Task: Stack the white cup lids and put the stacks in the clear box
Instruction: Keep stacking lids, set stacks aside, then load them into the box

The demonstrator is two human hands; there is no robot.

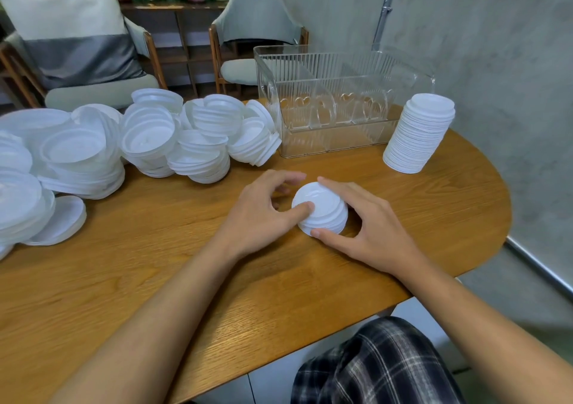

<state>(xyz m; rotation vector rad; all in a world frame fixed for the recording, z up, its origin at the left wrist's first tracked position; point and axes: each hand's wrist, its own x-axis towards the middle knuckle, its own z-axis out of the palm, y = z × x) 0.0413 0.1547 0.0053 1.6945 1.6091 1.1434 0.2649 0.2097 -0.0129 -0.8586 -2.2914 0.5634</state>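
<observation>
A short stack of white cup lids (pixel 325 209) sits on the wooden table (pixel 186 279) in front of me. My right hand (pixel 366 230) holds it, index finger along its far side and thumb at its near rim. My left hand (pixel 263 214) presses its thumb on the top lid, its other fingers curled behind the stack's left side. The clear box (pixel 335 99) with dividers stands behind, with no lids inside. A tall finished stack of lids (pixel 418 133) stands to the right of the box. A big loose heap of lids (pixel 124 143) covers the left of the table.
Two chairs (pixel 257 31) and a shelf stand behind the table. A grey wall closes the right side. The table's rounded edge runs near my lap at lower right. Bare wood lies between the heap and my hands.
</observation>
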